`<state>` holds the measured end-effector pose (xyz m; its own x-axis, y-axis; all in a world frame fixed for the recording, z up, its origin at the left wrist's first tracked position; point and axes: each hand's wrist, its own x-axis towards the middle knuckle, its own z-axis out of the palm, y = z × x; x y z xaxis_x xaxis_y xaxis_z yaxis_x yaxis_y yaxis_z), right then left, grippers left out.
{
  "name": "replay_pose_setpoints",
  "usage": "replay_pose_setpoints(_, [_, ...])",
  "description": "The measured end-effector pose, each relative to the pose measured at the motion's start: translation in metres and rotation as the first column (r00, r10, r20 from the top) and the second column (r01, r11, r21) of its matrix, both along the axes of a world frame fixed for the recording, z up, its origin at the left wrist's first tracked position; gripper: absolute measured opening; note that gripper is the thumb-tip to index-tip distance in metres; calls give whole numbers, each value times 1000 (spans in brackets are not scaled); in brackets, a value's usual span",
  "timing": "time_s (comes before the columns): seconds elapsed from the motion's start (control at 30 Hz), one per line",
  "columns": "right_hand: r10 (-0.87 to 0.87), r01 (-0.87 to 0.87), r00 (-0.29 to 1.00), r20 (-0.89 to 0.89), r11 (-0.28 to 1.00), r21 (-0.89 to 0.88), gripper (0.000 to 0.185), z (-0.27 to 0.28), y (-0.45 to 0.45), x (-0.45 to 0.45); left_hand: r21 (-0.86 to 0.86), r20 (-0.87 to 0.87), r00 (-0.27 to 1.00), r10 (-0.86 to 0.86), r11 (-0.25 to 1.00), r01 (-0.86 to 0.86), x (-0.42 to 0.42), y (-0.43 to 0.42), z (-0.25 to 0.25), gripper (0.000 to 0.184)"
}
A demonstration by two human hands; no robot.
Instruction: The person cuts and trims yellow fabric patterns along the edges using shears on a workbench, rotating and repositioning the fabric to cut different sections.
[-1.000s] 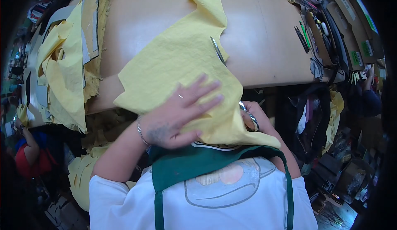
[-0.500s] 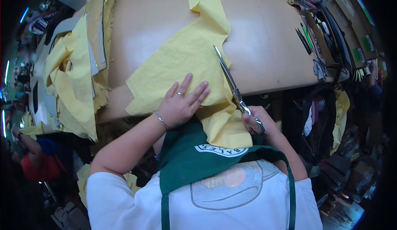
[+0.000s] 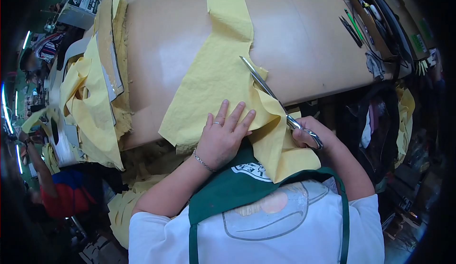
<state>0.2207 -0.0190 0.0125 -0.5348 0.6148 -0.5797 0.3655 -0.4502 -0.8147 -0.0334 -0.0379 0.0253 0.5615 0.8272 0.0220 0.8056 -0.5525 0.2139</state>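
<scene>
A piece of yellow fabric (image 3: 209, 81) lies across the table, and its near end folds over the table edge onto the green apron (image 3: 223, 181). My left hand (image 3: 225, 133) rests on the fabric with its fingers spread, near the table's front edge. In my right hand (image 3: 311, 133) are large metal scissors (image 3: 268, 90), gripped by the handles. Their blades point up and left along the fabric's right edge and look nearly closed. Part of the lower blade is hidden by a raised fold of fabric.
Stacked yellow fabric and cardboard (image 3: 108, 60) stand at the table's left. On the right are pens (image 3: 351, 29), a tool box (image 3: 373, 31) and a grey rag (image 3: 375, 65). A person in red (image 3: 66, 193) is at the far left. A dark bag (image 3: 363, 128) hangs at right.
My view has shifted a little. The fabric's upper part has swung more upright, and a larger fold has risen beside the scissors. My left hand stays flat on the fabric; the right keeps the scissors.
</scene>
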Motion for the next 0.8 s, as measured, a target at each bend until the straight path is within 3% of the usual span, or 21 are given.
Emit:
replay_pose_setpoints(0.27, [71, -70, 996, -48, 997, 13, 66, -3, 10, -2, -56, 22, 999, 36, 998, -35, 8, -2, 8, 47])
replay_pose_setpoints(0.47, [104, -104, 993, -52, 995, 3, 65, 1, 14, 8, -203, 203, 977, 58, 979, -15, 2, 1, 14, 45])
replay_pose_setpoints(0.57, [113, -114, 993, -25, 993, -14, 63, 5, 18, 17, -256, 215, 976, 20, 966, 37, -10, 3, 20, 45])
replay_pose_setpoints(0.67, [122, -122, 992, -20, 992, -38, 60, 6, 17, 24, -255, 1, 1000, 11, 967, -10, -8, -1, 18, 45])
replay_pose_setpoints(0.77, [129, -133, 989, -67, 989, -63, 58, 6, 13, 25, -275, 73, 997, 23, 961, -2, -2, -2, 15, 45])
replay_pose_setpoints(0.8, [130, -134, 988, -80, 990, -46, 58, -1, 9, 28, -248, 26, 998, 48, 968, -40, 2, -2, 15, 45])
